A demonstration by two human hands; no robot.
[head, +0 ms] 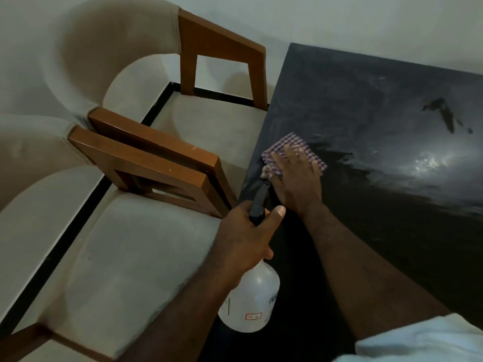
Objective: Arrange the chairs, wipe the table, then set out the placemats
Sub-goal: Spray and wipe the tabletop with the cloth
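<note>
My right hand (pixel 296 178) lies flat with straight fingers on a purple checked cloth (pixel 294 146), pressing it onto the black table (pixel 379 121) near its left edge. My left hand (pixel 248 239) grips the neck of a white spray bottle (pixel 252 301) with a black trigger head, held over the table's left edge. The tabletop shows hazy wet smears and a bright light reflection at the right. Two beige cushioned chairs with brown wooden arms stand side by side at the table's left side: the far chair (pixel 209 121) and the near chair (pixel 130 244).
A white wall runs behind the chairs and the table, with a black skirting strip (pixel 78 218) along the floor line. The chairs' wooden arms (pixel 162 163) touch each other close to the table edge. A dark unsmeared patch (pixel 444 113) lies on the far right of the tabletop.
</note>
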